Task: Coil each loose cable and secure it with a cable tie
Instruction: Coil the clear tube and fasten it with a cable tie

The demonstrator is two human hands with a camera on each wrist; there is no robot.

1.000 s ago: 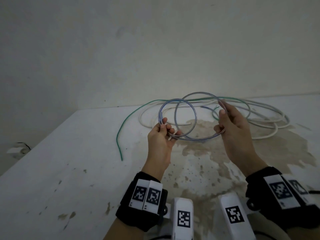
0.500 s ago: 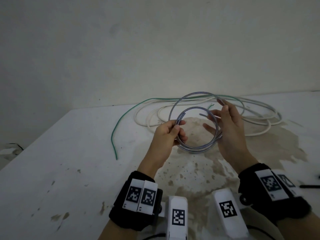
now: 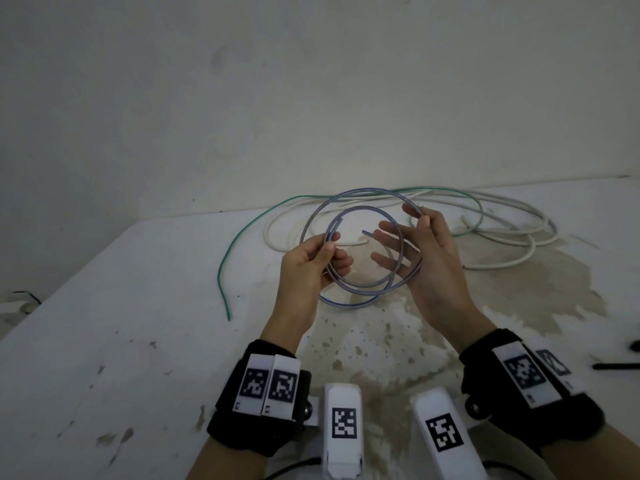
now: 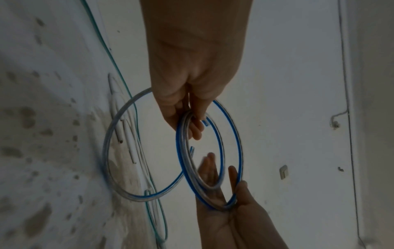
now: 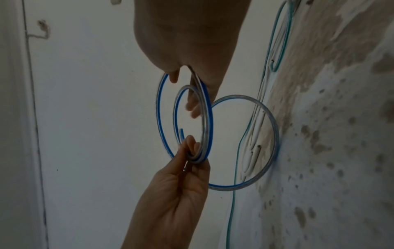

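A clear cable with a blue stripe point(image 3: 360, 194) hangs in several loops between my hands above the table point(image 3: 138, 341). My left hand point(image 3: 330, 254) pinches the loops together at their left side between thumb and fingers point(image 5: 192, 151). My right hand point(image 3: 417, 216) pinches the outer loop at the upper right between thumb and forefinger. Its other fingers point(image 3: 384, 261) reach straight through the coil. One cut end point(image 3: 365, 232) pokes free inside the coil. In the wrist views one loop point(image 4: 110, 151) sags toward the tabletop.
A long green cable point(image 3: 242, 233) and a loose white cable point(image 3: 519, 261) lie on the stained table behind my hands, close to the wall. Thin black cable ties point(image 3: 616, 366) lie at the right edge. The table's left edge runs diagonally.
The two side-by-side loops have been brought together so the smaller sits inside the larger. My right hand's lower fingers have straightened out. Both hands have come slightly nearer.
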